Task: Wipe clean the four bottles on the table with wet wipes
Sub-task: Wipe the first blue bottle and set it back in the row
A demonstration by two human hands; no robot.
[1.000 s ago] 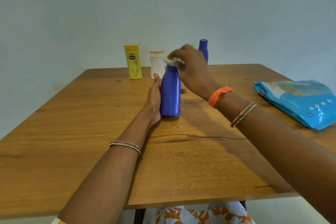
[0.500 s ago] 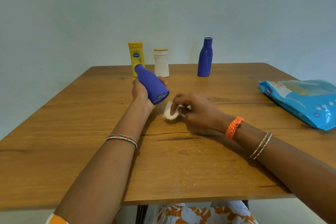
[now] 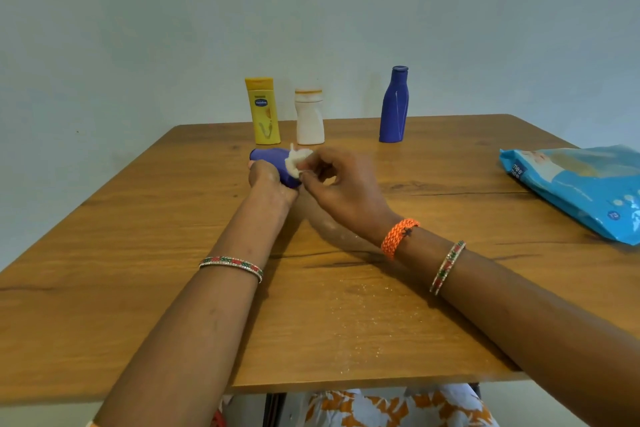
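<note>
My left hand (image 3: 268, 180) holds a blue bottle (image 3: 272, 158) tipped over, its neck pointing left and its base toward me. My right hand (image 3: 341, 184) pinches a crumpled white wet wipe (image 3: 297, 160) and presses it against the bottle's base end. At the table's far edge stand a yellow bottle (image 3: 264, 111), a white bottle (image 3: 309, 117) and a second blue bottle (image 3: 394, 106), all upright.
A blue pack of wet wipes (image 3: 581, 187) lies on the wooden table (image 3: 138, 253) at the right edge. A pale wall stands right behind the table. Small wet specks dot the tabletop near me.
The bottle went from upright to tipped sideways in my left hand. My right hand dropped from the cap to the tabletop, then lifted the wipe onto the bottle's base.
</note>
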